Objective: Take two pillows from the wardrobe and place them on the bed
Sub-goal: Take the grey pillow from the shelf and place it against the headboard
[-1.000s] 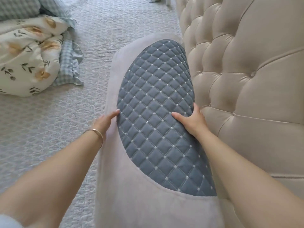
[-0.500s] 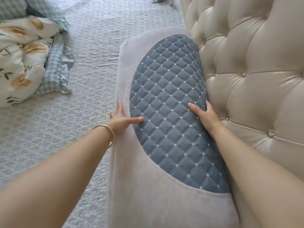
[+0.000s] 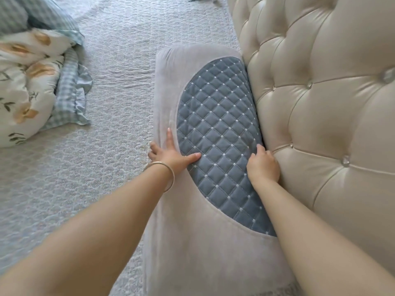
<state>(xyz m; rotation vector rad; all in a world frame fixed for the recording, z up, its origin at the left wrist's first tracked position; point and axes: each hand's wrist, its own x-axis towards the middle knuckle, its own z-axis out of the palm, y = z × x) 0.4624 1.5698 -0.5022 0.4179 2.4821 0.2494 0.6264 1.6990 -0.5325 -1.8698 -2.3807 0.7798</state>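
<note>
1. While the pillow (image 3: 201,242) lies on the bed (image 3: 106,167), its long edge is tucked against the tufted headboard (image 3: 320,124), likely to stop it sliding.
2. Left hand (image 3: 171,155) lies flat on the pillow, fingers released and spread, steadying the side away from the headboard.
3. Right hand (image 3: 264,167) has fingers curled, pressing the headboard-side edge down; no real grip.
</note>
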